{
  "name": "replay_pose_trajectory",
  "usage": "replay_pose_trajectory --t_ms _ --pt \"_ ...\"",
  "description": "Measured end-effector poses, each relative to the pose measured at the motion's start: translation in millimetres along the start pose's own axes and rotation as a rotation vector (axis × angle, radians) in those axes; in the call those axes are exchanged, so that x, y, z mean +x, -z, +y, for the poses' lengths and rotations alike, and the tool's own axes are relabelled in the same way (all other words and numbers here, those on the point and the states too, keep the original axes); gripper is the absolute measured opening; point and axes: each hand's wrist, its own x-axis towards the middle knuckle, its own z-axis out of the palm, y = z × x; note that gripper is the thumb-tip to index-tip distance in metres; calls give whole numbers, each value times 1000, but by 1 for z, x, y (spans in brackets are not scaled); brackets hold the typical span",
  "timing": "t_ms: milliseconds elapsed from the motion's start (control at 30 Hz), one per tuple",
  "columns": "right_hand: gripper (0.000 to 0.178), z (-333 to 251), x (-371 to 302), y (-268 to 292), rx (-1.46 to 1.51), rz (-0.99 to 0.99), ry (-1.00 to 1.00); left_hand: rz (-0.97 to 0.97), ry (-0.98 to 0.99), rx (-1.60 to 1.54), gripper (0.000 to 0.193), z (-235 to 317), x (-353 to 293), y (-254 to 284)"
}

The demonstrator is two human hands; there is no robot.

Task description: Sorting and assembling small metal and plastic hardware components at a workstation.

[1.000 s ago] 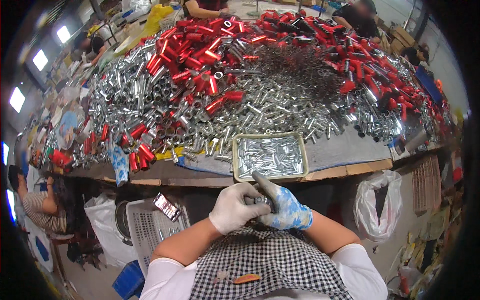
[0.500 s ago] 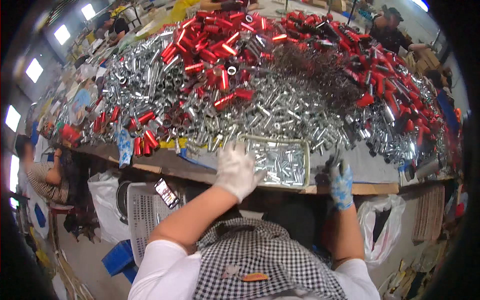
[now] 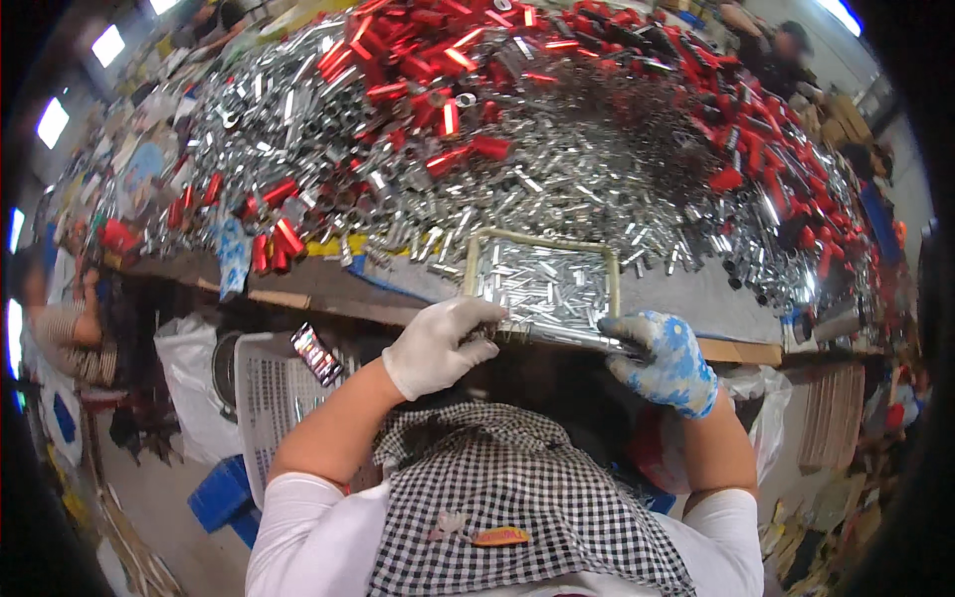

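A shallow metal tray (image 3: 476, 267) full of short silver tubes sits at the near edge of the table. My left hand (image 3: 441, 343), in a white glove, grips the tray's near left corner. In a blue patterned glove, my right hand (image 3: 665, 358) holds the near right corner. Beyond the tray spreads a large heap of silver tubes (image 3: 557, 179) mixed with red tubes (image 3: 438, 60).
A white plastic crate (image 3: 274, 398) stands below the table to my left, with a white bag (image 3: 189, 368) beside it and a blue box (image 3: 224, 497) on the floor. Other people sit at the left edge (image 3: 70, 328) and the far right (image 3: 786, 50).
Both hands came up from my lap to the table edge. They now grip the tray's near corners, and the view has tilted closer to the table.
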Motion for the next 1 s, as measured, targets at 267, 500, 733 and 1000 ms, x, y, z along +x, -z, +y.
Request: replay_pose_trajectory --t_ms 267,500,733,1000 --pt "43 -28 5 -52 225 -172 13 -93 -77 -219 44 -17 -54 -8" --pt "60 -67 38 -108 81 -366 120 -132 -3 -230 36 -24 -94 -29" --pt "46 -49 40 -126 -38 -184 381 379 -29 -66 55 -72 -127 -3" --pt "49 30 2 -72 470 465 -473 750 949 727 73 -297 -275 -40"
